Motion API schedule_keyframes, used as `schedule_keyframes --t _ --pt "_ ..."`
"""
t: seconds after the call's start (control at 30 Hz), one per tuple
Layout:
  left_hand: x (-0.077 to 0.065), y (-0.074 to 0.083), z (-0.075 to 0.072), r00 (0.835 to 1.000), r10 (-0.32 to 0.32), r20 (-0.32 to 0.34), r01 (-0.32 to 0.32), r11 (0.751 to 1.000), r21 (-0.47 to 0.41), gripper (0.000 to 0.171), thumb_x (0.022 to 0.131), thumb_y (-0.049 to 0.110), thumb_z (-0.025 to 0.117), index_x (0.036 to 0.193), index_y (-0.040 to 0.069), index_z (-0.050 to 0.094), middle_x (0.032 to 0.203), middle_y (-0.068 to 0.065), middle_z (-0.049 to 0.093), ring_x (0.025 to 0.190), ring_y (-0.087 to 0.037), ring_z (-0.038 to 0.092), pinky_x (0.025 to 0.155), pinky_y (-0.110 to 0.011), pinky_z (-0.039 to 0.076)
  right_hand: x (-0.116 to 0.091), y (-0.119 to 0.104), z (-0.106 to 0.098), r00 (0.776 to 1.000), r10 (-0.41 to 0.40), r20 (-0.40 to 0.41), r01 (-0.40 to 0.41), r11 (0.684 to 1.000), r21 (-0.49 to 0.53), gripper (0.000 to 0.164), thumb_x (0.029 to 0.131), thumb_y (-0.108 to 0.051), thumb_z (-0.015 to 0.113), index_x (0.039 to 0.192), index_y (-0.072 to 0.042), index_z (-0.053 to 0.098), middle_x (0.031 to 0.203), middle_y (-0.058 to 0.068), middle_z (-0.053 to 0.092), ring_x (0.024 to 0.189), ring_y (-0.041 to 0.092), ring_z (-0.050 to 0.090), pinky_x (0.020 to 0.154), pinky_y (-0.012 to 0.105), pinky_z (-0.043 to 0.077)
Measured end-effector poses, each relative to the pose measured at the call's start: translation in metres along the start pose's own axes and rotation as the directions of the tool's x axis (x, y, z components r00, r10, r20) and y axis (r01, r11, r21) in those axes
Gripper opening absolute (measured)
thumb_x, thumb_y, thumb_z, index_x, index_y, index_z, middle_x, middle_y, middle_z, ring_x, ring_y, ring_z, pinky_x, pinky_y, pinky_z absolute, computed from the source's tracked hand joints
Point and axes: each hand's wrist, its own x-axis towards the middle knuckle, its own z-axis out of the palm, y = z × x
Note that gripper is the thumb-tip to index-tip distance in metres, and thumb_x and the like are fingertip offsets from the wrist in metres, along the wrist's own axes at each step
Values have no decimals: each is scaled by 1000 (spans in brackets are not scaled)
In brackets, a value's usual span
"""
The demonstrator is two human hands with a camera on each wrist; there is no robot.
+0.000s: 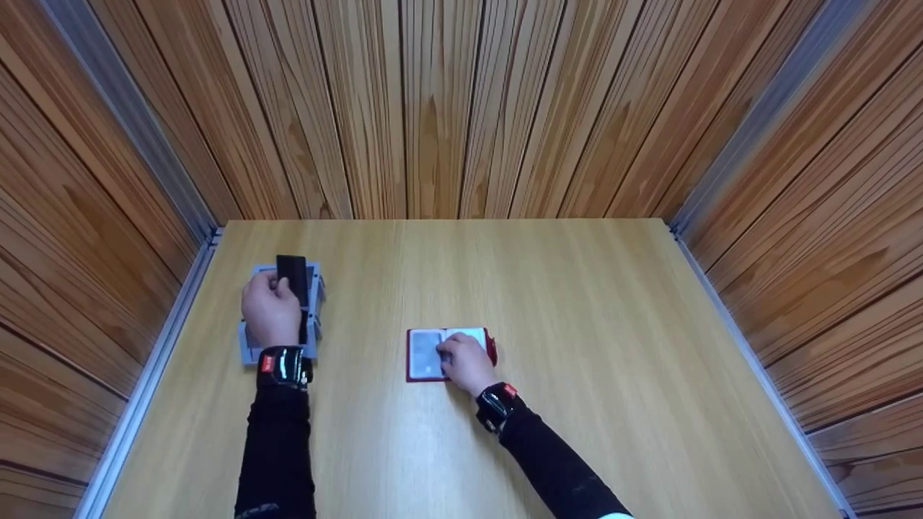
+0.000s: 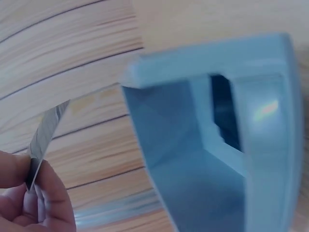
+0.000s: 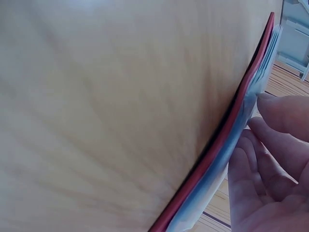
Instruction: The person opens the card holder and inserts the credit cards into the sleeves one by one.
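Note:
My left hand [image 1: 271,310] pinches a dark, flat card [image 1: 292,281] between thumb and fingers, over the far part of the grey-blue plastic bins [image 1: 249,353]. In the left wrist view the card [image 2: 47,133] shows nearly edge-on and shiny, beside the bin's open mouth [image 2: 212,65]. A red card holder [image 1: 409,357] lies spread on the table, its clear sleeves [image 1: 427,346] facing up. Over its right page, my right hand [image 1: 469,360] pinches at the sleeves near the middle fold. The right wrist view shows the thumb against the sleeve edges [image 3: 248,99] above the red cover [image 3: 227,130].
The wooden table [image 1: 577,324] is bounded by plank-patterned walls [image 1: 433,108] at the back and both sides. Grey metal rails [image 1: 155,389] run along the side edges. Another dark piece shows inside the near bin, partly behind the left hand.

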Motion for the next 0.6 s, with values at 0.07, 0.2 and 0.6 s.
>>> schedule_keyframes --t 0.07,0.2,0.6 --pt "-4 4 1 1000 10 10 -10 1000 -20 27 101 16 55 125 4 60 117 -13 59 107 -28 58 90 -39 49 1 0 0 1000 -2 -1 2 1000 -2 31 82 -5 76 113 -3 72 111 10 64 104 28 60 95 41 47" --pt "-12 5 9 997 75 -23 -76 996 -41 22 98 11 59 118 0 64 107 -15 62 96 -28 59 83 -39 48 0 1 1 999 -31 -23 31 999 -11 29 82 -4 76 111 -3 73 108 10 65 102 28 61 93 40 47" --pt "-28 -3 32 986 159 -53 -164 978 -126 15 94 1 63 106 -6 65 96 -20 63 88 -32 58 79 -42 44 1 2 0 999 -32 -26 32 999 5 29 81 -5 75 110 -3 73 107 10 65 101 28 62 93 40 48"
